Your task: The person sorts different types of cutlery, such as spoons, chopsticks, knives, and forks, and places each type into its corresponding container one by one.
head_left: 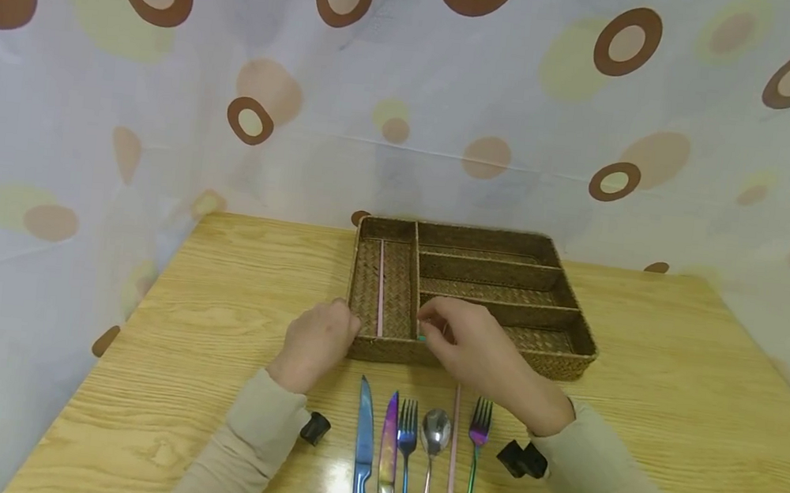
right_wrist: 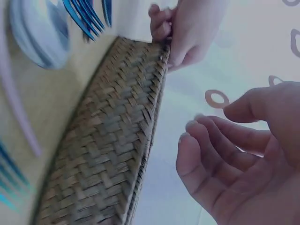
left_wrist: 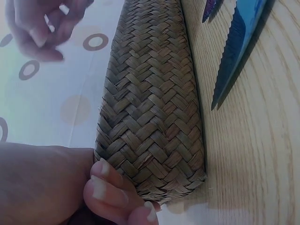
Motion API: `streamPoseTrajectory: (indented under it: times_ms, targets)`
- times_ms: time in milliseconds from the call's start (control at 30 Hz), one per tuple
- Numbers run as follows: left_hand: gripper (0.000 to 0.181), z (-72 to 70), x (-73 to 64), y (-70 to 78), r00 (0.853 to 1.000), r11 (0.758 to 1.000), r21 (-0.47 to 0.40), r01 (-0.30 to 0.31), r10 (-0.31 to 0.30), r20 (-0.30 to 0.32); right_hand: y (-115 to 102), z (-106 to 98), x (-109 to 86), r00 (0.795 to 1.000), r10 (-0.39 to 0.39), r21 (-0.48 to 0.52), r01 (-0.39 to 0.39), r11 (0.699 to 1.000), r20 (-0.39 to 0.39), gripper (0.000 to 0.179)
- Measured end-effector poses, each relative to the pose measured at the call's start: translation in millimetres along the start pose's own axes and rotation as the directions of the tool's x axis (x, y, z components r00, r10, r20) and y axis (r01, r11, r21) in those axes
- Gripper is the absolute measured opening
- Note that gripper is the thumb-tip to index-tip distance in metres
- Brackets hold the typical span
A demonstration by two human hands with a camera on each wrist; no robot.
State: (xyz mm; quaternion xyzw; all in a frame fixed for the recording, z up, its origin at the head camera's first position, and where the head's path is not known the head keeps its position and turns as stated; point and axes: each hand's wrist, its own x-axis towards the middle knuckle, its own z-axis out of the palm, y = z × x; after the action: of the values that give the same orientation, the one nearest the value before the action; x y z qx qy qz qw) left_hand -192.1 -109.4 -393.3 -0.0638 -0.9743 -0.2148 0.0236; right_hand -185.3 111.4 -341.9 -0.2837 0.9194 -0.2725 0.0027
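Observation:
A woven cutlery tray (head_left: 385, 349) with several compartments stands near the back of the table. My left hand (head_left: 317, 342) grips its front left corner; in the left wrist view the fingers (left_wrist: 110, 192) curl against the woven wall. Over the front right compartment hovers my right hand (head_left: 471, 345), its fingers loosely bent, and the right wrist view shows nothing between thumb and fingertips. A thin pink stick, like a chopstick (head_left: 381, 293), lies lengthwise in the left compartment. Just beside the right fingers a small green bit (head_left: 422, 338) shows in the tray, mostly hidden.
In front of the tray lie a blue knife (head_left: 366, 434), a purple-gold knife (head_left: 389, 444), a blue fork (head_left: 407, 430), a silver spoon (head_left: 436, 433), another pink stick (head_left: 453, 458) and a rainbow-coloured fork (head_left: 481, 423). A patterned curtain (head_left: 401, 184) hangs behind the table.

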Motion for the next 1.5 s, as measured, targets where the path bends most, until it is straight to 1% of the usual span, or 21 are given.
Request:
streamPoseTrajectory:
  times_ms: [200,267,400,500,733,800,933,1033,1100,1200,1333,1500]
  targets:
    - [0.037,-0.6,0.0,2.2,1.000,1.000,0.018,-0.007,0.007,-0.018,4.9,3.9,-30.4,0.995,-0.010,0.018,0.009,1.000,0.095,0.016]
    - [0.038,-0.6,0.3,2.9,1.000,1.000,0.013,-0.007,0.007,-0.016,6.4,4.9,-40.9,0.992,-0.013,0.026,0.010,1.000,0.122,0.016]
    - [0.045,-1.5,1.0,4.6,1.000,1.000,-0.022,0.016,-0.016,0.022,9.3,6.2,-61.8,0.984,-0.011,0.063,0.000,0.998,0.176,0.015]
    - [0.050,-2.4,1.4,4.9,0.998,0.998,-0.049,0.044,-0.041,0.057,12.9,9.2,-76.5,0.978,-0.032,0.074,0.017,0.997,0.205,0.013]
    - [0.049,-3.3,0.6,0.9,0.997,0.997,-0.051,0.054,-0.050,0.063,21.7,18.3,-101.7,0.953,-0.034,0.144,-0.010,0.990,0.302,0.012]
    - [0.049,-2.8,0.3,0.1,0.996,0.997,-0.053,0.055,-0.052,0.067,24.3,21.3,-106.3,0.948,-0.060,0.148,0.013,0.989,0.313,0.011]
    - [0.049,-1.9,0.4,-0.7,0.995,0.996,-0.063,0.065,-0.060,0.077,28.0,24.8,-112.0,0.922,-0.048,0.197,-0.032,0.980,0.385,0.013]
    - [0.048,-1.6,0.1,-0.9,0.996,0.996,-0.063,0.059,-0.055,0.069,29.8,27.0,-114.6,0.899,-0.049,0.257,-0.072,0.964,0.435,0.016]
    - [0.048,-2.0,-0.2,-0.6,0.997,0.997,-0.060,0.052,-0.049,0.060,30.7,28.4,-116.4,0.897,-0.076,0.275,-0.052,0.960,0.435,0.017]
    - [0.046,-2.5,-0.7,0.5,0.998,0.998,-0.055,0.040,-0.037,0.050,31.2,29.7,-118.2,0.897,-0.085,0.293,-0.052,0.955,0.435,0.020]
    - [0.046,-2.0,-0.3,1.7,0.998,0.998,-0.054,0.033,-0.030,0.050,31.7,30.5,-119.2,0.894,-0.062,0.305,-0.086,0.948,0.444,0.024]
    - [0.047,-1.6,0.1,2.8,0.998,0.998,-0.064,0.027,-0.024,0.052,31.0,31.5,-118.5,0.893,-0.035,0.289,-0.108,0.951,0.449,0.027]
